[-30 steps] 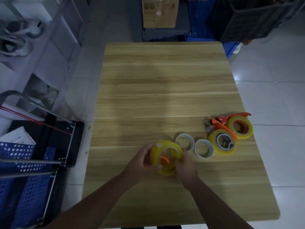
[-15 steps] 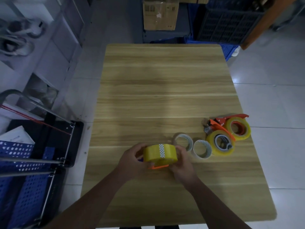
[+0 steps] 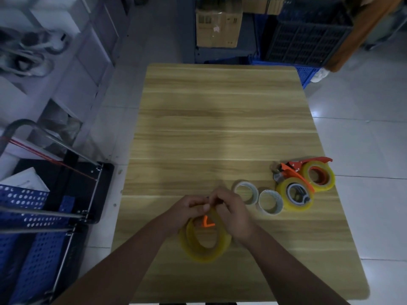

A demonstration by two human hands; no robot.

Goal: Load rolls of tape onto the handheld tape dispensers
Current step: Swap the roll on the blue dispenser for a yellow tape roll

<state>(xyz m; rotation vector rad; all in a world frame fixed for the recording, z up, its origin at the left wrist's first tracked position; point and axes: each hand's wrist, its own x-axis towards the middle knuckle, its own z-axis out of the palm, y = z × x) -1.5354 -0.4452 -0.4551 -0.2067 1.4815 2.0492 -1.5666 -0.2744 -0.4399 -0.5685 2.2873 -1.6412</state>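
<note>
- Left hand [image 3: 187, 209] and right hand [image 3: 231, 211]: fingertips meet at the upper rim of a yellow tape roll [image 3: 206, 238], both hands closed on that rim; the roll stands on edge and hangs below the grip, over the near part of the wooden table [image 3: 220, 128].
- Orange dispenser part [image 3: 207, 222]: visible inside the roll's ring, just under the pinching fingers; how it is seated cannot be told.
- Two empty grey cores [image 3: 245, 192], [image 3: 270, 202]: lying flat, just right of the right hand, side by side.
- Loaded dispensers [image 3: 295, 193], [image 3: 318, 176]: orange frames carrying yellow rolls, well right of the grip, touching each other.
- Blue perforated cart [image 3: 33, 216]: on the floor, far left of the left hand.
</note>
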